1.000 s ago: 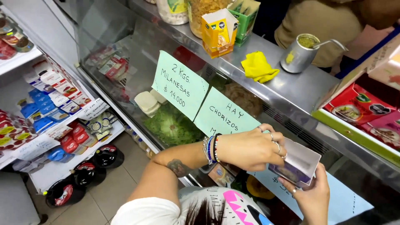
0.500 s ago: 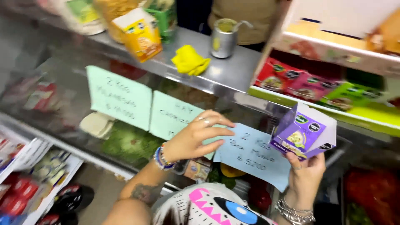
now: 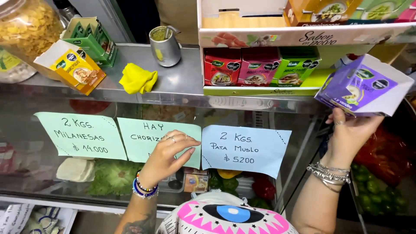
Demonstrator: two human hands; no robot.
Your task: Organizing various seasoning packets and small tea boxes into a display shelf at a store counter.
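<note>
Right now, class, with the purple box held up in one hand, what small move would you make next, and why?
Probably raise the purple box leftward toward the open cardboard display tray on the counter. The right hand holds it beside that tray; the left hand rests on the glass by a paper sign.

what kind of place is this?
Likely a small food shop or deli counter. A glass display case carries handwritten paper price signs, a shelf rack holds seasoning packets, and the right hand holds up a purple carton.
</note>
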